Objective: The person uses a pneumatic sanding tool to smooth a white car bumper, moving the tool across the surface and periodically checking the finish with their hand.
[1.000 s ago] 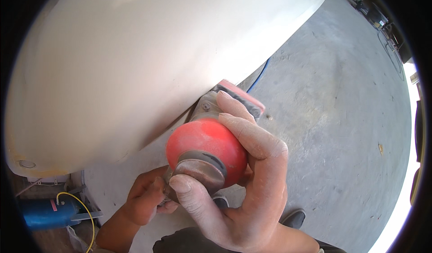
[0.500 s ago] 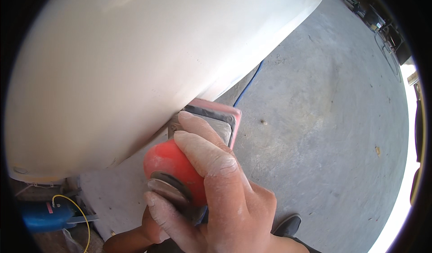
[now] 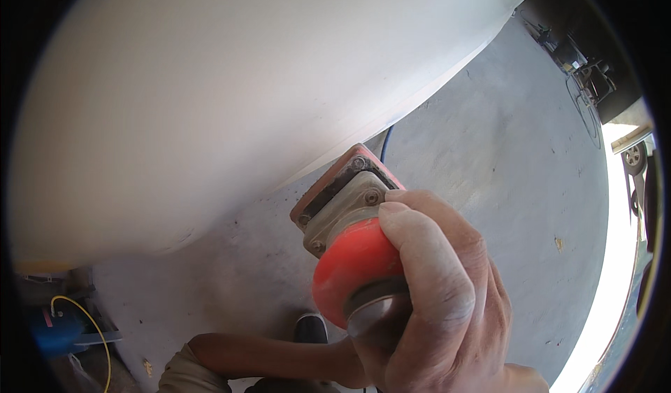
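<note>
Partly hidden sander (image 3: pixel 354 253), right hand (image 3: pixel 451 302) covering its rear

Floor (image 3: pixel 503 239): grey, with pale patches
Tank (image 3: pixel 61 333): blue, at the lower left
Yellow hose (image 3: pixel 100 331): curving down beside the tank
Wheel (image 3: pixel 634 156): spoked, near the right edge

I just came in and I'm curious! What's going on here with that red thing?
A person's right hand is wrapped around a dusty red sander. Its flat, four-cornered pad is close to the edge of a big, curved white panel, but I can't tell whether they touch. The left arm reaches in behind the right hand, so what the left hand is doing is hidden.
</note>
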The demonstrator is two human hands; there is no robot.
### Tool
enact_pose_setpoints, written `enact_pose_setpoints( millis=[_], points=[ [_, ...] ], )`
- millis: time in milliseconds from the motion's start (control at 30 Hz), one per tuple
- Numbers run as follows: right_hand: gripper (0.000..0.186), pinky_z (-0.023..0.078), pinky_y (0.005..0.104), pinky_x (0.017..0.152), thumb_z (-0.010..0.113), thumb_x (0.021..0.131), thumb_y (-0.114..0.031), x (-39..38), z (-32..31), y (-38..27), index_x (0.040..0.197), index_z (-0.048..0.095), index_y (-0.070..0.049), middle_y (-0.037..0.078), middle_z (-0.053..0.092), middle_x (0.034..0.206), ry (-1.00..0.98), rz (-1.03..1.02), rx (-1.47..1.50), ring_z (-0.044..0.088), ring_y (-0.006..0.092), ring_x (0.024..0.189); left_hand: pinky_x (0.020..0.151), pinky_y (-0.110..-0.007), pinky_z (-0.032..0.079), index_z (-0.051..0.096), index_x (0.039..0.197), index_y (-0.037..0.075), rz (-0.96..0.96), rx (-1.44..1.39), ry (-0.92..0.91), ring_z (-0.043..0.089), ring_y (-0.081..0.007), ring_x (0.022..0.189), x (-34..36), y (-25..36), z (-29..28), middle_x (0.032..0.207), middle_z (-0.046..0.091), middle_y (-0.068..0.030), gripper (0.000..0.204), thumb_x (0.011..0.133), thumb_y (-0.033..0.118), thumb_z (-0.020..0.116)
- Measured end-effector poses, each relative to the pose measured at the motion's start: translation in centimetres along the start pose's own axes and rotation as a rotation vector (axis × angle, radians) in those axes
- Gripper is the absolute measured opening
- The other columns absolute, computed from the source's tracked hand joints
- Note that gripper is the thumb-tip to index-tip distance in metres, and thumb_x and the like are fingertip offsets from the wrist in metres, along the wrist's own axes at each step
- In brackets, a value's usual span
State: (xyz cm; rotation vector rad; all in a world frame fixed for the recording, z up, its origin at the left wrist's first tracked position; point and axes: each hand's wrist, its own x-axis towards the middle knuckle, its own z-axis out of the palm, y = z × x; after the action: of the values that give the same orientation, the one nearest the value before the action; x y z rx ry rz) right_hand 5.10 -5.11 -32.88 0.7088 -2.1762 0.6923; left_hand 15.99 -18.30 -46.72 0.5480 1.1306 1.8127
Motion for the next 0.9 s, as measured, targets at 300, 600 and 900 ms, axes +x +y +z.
enact_pose_setpoints(
  millis=[300, 600, 900],
  points=[
    [0.060, 0.056, 0.0432, 0.076, 0.070, 0.080, -0.006, 2.2, 0.8, 0.9, 0.137, 0.050, -0.005, 0.015, 0.061, 0.121, -0.077, -0.042, -0.082, 0.066, 0.0349, 0.090, 0.065, -0.028, 0.035, 0.054, 0.138, -0.003, 0.127, -0.002, -0.018, 0.047, -0.0099, 0.076, 4.3, 0.8, -0.8, 0.102, 0.063, -0.0055, 0.053, 0.108, 0.039, 0.045],
    [0.081, 0.061, 0.0409, 0.071, 0.081, 0.066, 0.010, 5.3, -3.7, -0.6, 0.137, 0.042, 0.000, 0.024, 0.059, 0.117, -0.343, 0.144, -0.087, 0.071, 0.0373, 0.094, 0.068, -0.028, 0.035, 0.054, 0.139, -0.003, 0.198, -0.011, 0.006, 0.047, -0.0106, 0.080, 6.9, 1.9, 0.0, 0.105, 0.062, -0.0058, 0.052, 0.108, 0.038, 0.046],
    [0.057, 0.057, 0.0419, 0.073, 0.068, 0.082, -0.005, 5.9, -1.6, -0.9, 0.136, 0.049, -0.004, 0.016, 0.060, 0.117, -0.193, 0.066, -0.080, 0.066, 0.0350, 0.089, 0.071, -0.029, 0.035, 0.053, 0.139, -0.003, 0.161, 0.028, 0.039, 0.047, -0.0113, 0.083, 4.6, 2.6, 0.0, 0.107, 0.062, -0.0061, 0.052, 0.107, 0.037, 0.046]
  ],
)
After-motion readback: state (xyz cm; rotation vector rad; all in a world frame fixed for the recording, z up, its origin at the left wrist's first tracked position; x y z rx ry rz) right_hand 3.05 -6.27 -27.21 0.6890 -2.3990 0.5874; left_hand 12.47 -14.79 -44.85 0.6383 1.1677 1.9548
